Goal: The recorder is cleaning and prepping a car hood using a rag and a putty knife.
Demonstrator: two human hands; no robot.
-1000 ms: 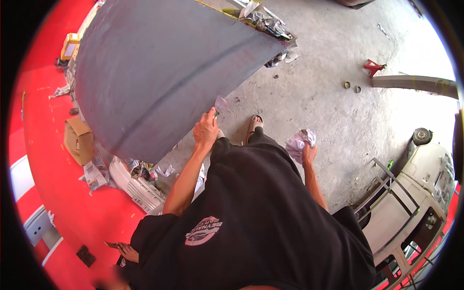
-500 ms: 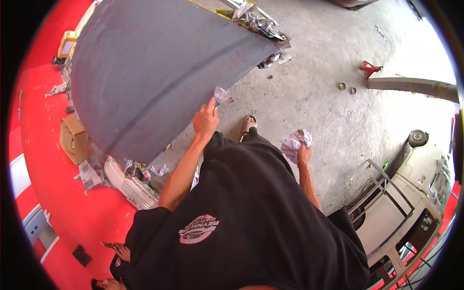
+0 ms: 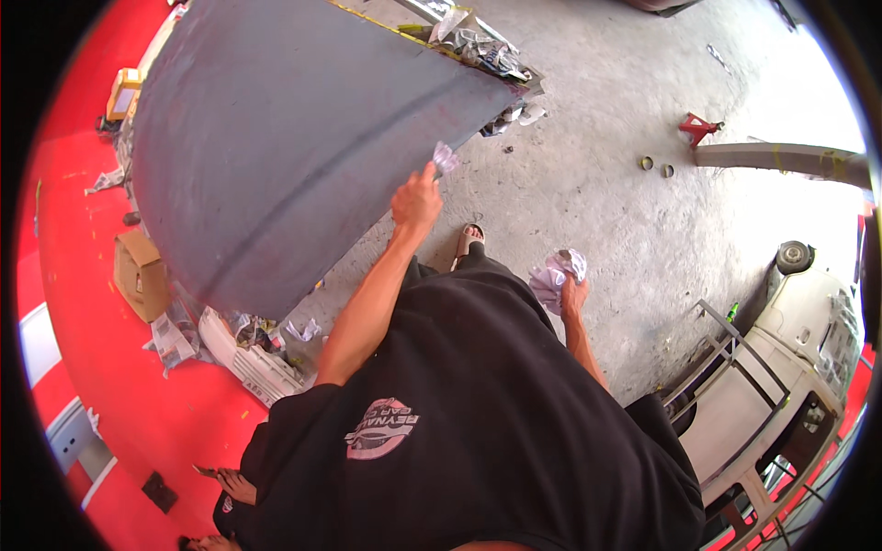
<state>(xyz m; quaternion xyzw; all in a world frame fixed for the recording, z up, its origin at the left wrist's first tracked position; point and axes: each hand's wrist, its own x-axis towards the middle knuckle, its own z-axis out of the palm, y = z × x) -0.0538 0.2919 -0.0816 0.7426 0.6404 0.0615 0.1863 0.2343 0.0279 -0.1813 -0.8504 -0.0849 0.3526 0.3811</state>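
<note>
My left hand [image 3: 418, 197] is closed on a small scraper-like tool [image 3: 443, 156] with a pale pink-purple end, just over the near edge of a large grey primed car hood [image 3: 312, 101]. My right hand [image 3: 572, 289] grips a crumpled pale lilac-white cloth [image 3: 554, 274] off to the right, above the concrete floor. My sandaled foot [image 3: 470, 239] shows between the hood and the cloth.
Crumpled newspaper [image 3: 482, 50], a cardboard box [image 3: 141, 271] and a white slatted part [image 3: 248, 358] surround the hood. A red stand [image 3: 698, 129], a metal beam [image 3: 772, 158] and a stripped vehicle body [image 3: 763, 404] are rightward. A co-worker's hand [image 3: 239, 487] holds a flat object.
My left hand has moved up and to the right along the hood's edge with the tool. My right hand still holds the cloth, slightly shifted in the picture along with the surroundings.
</note>
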